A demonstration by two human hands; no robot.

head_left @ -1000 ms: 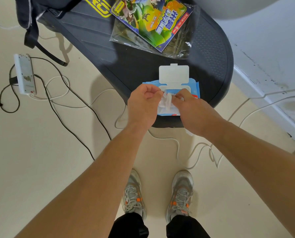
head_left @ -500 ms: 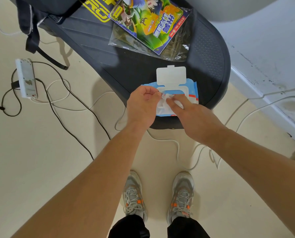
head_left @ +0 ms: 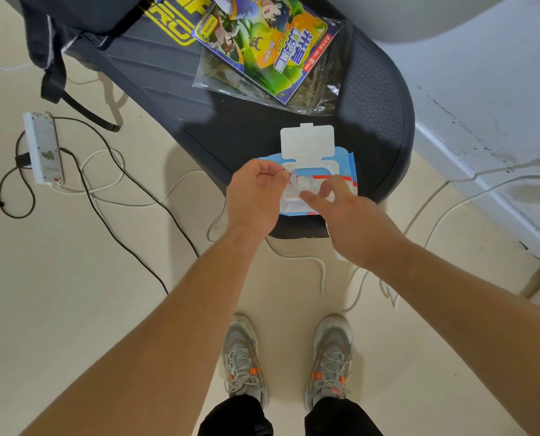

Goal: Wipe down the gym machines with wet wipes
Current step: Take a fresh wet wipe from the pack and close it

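Note:
A blue wet wipes pack (head_left: 344, 160) lies on the near end of a dark treadmill deck (head_left: 378, 99), with its white flip lid (head_left: 308, 141) standing open. A white wet wipe (head_left: 297, 183) pokes out of the opening. My left hand (head_left: 256, 193) pinches the wipe's left edge between thumb and forefinger, the other fingers curled. My right hand (head_left: 347, 215) is over the pack's near right side. Its thumb and forefinger are spread and blurred beside the wipe, and I see nothing held in them.
A colourful comic book (head_left: 262, 48) in a clear sleeve lies further up the deck, next to a black bag (head_left: 51, 42) with a hanging strap. A white power strip (head_left: 43, 149) and several cables lie on the floor at left. A wall baseboard (head_left: 482, 190) runs along the right.
My right hand has let go of the wipe and its fingers have spread. The left hand keeps its pinch. The raised wipe now sits lower in the opening.

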